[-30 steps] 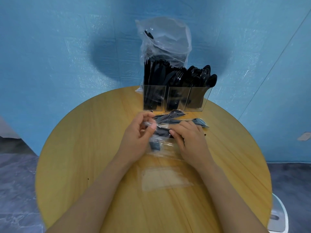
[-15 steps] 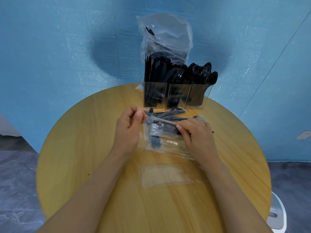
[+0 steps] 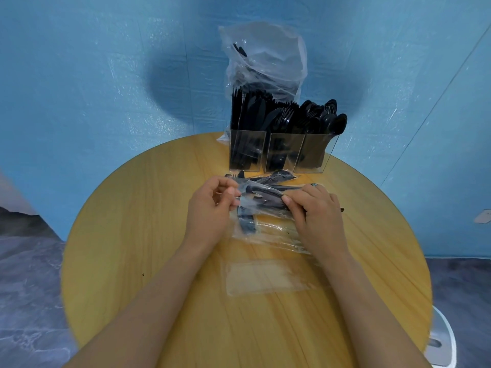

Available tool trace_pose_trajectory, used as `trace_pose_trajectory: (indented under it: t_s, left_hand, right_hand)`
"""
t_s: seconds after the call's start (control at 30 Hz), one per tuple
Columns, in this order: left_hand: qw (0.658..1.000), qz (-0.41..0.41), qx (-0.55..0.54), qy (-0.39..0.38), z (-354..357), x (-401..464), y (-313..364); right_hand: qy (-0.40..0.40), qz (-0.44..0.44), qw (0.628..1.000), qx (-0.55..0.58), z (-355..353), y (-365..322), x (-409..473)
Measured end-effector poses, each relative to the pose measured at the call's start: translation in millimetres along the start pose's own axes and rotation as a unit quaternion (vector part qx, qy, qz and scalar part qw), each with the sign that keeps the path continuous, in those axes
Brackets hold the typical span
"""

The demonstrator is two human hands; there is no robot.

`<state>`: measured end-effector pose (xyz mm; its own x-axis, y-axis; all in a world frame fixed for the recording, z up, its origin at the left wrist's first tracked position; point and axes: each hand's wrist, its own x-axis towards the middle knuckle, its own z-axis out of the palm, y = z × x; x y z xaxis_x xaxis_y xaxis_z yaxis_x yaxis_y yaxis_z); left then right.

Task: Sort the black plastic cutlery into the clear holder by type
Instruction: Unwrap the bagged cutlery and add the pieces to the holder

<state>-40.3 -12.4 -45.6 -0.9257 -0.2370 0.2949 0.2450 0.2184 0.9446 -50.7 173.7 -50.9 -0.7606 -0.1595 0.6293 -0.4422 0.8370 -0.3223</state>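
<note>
A clear three-compartment holder stands at the table's far edge, packed with black knives on the left, forks in the middle and spoons on the right. Just in front of it I hold a clear wrapped packet of black cutlery above the table. My left hand pinches the wrapper's left end. My right hand grips the packet's right part. More wrapped black cutlery lies between the packet and the holder.
A large clear plastic bag with some black cutlery stands behind the holder against the blue wall. Flat clear wrappers lie on the round wooden table near me. A white object sits on the floor at the right.
My left hand drew left and took the wrapper's end, then both hands lifted the packet a little and pulled it taut between them.
</note>
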Motion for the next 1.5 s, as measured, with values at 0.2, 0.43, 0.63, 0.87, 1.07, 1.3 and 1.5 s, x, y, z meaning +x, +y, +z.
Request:
trace_pose_trajectory:
  t_s: [0.2, 0.43, 0.63, 0.87, 1.07, 1.3, 1.5]
  left_hand:
    - [0.969, 0.153, 0.16, 0.113, -4.3, -4.6, 7.8]
    - [0.96, 0.198, 0.197, -0.013, 1.3, -8.9, 2.5]
    - [0.981, 0.119, 0.149, -0.047, 3.7, -8.4, 0.2]
    - [0.998, 0.043, 0.033, -0.033, -0.4, -3.1, 1.5]
    - [0.998, -0.012, -0.065, -0.014, -3.4, 0.3, 0.0]
    - [0.997, -0.015, -0.077, -0.008, -4.6, -0.6, 0.0]
    - [0.997, -0.035, -0.065, -0.007, -3.8, -0.7, -2.0]
  right_hand:
    - [0.026, 0.025, 0.999, -0.016, -3.1, 1.1, -0.1]
    - [0.032, 0.014, 0.999, -0.019, -2.6, -1.8, -0.3]
    - [0.023, -0.033, 0.999, -0.005, 1.6, -6.9, -0.4]
    - [0.088, 0.038, 0.992, 0.081, -6.9, -9.7, 4.3]
    - [0.106, 0.252, 0.939, 0.207, -19.0, -1.5, 2.3]
    - [0.146, 0.247, 0.916, 0.279, -22.0, -4.2, 4.4]
    - [0.161, 0.254, 0.898, 0.321, -22.8, -6.8, 4.2]
